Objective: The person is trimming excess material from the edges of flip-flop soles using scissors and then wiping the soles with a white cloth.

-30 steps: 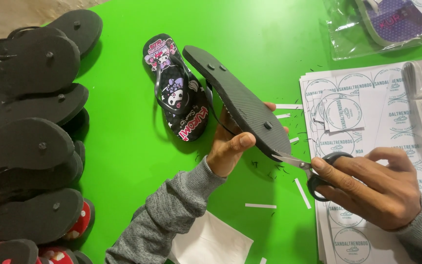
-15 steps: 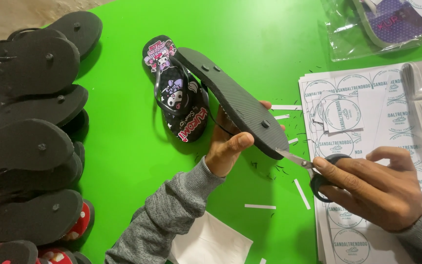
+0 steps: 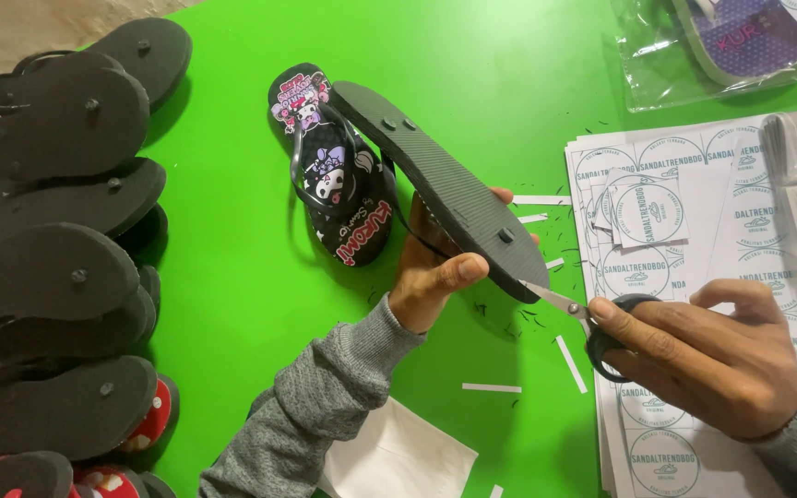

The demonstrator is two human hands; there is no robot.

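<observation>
bright green tabletop [image 3: 232, 277] fills the view, littered with thin white paper strips [image 3: 491, 388] and small dark specks near the bottom. nearest, the right hand [image 3: 703, 360] is curled tight around the black handles of a pair of scissors [image 3: 583, 318], whose blades point left and meet the heel edge of a black flip-flop [image 3: 445, 189]; whether the blades are parted or closed at the tip is hard to tell. the left hand [image 3: 435, 277], in a grey sleeve [image 3: 315, 415], grips that flip-flop from beneath with the thumb pressed along its edge, holding it sole-up and tilted, likely so the heel faces the scissors. its strap and upper side are hidden. behind it lies a second flip-flop [image 3: 334, 175], printed side up with cartoon figures. to the right, sheets of round sticker labels [image 3: 675, 212] sit partly under the right hand. at left, a row of black soles [image 3: 48, 267] overlaps, cut off by the frame. farthest, a clear bag [image 3: 721, 46] holds a purple sandal, only partly seen.
</observation>
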